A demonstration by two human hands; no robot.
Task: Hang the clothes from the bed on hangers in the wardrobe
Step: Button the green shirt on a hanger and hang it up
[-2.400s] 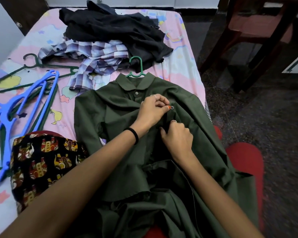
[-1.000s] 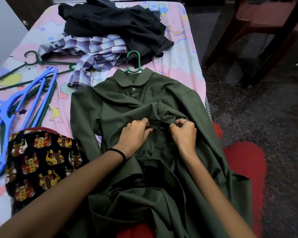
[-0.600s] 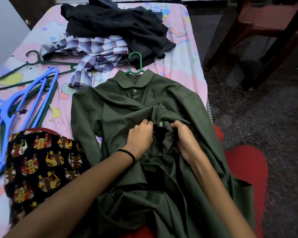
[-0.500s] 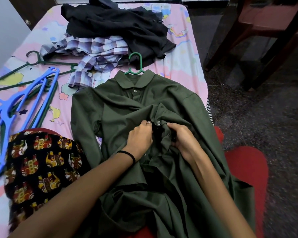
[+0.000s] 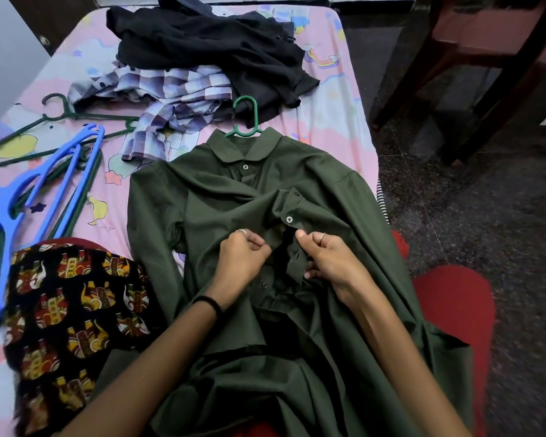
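Note:
A dark green dress (image 5: 328,197) lies face up on the bed, collar away from me, with the hook of a green hanger (image 5: 246,116) sticking out above the collar. My left hand (image 5: 241,261) pinches the left edge of its button placket at chest height. My right hand (image 5: 330,258) pinches the right placket edge just beside it, below a pale button. A checked shirt (image 5: 174,96) and a black garment (image 5: 208,42) lie heaped further up the bed. A black printed garment (image 5: 73,310) lies at my left.
Blue hangers (image 5: 32,197) and dark green hangers (image 5: 60,113) lie loose on the pink bedsheet (image 5: 338,108) at the left. A wooden chair (image 5: 486,58) stands on the dark speckled floor to the right. Red fabric shows at the bed's near right corner.
Both hands have worked down the green dress's placket from the upper chest to a lower button. In the last half second the hands have drawn slightly apart, holding the two edges.

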